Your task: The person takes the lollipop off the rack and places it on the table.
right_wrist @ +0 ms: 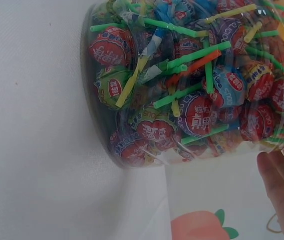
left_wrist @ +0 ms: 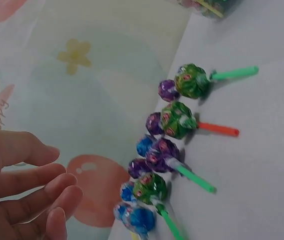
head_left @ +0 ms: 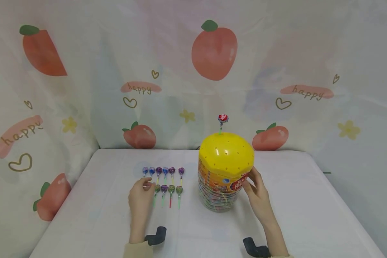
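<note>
My left hand (head_left: 141,197) hovers at the left end of two rows of lollipops, fingers loosely bent with nothing between them. A blue-wrapped lollipop (left_wrist: 139,220) in the front row is hidden behind this hand in the head view. The front row also has green lollipops (head_left: 171,189) and a purple one (head_left: 164,189); blue and purple ones (head_left: 159,171) form the back row. My right hand (head_left: 259,199) rests its fingers against the right side of a clear jar (right_wrist: 157,90) full of lollipops, just under its yellow lid (head_left: 225,154). One red-topped lollipop (head_left: 223,118) stands upright in the lid.
A white-covered table (head_left: 293,200) lies under everything. Fruit-printed cloth (head_left: 174,53) hangs behind it and along the left. Black curved pieces (head_left: 156,236) sit at both wrists.
</note>
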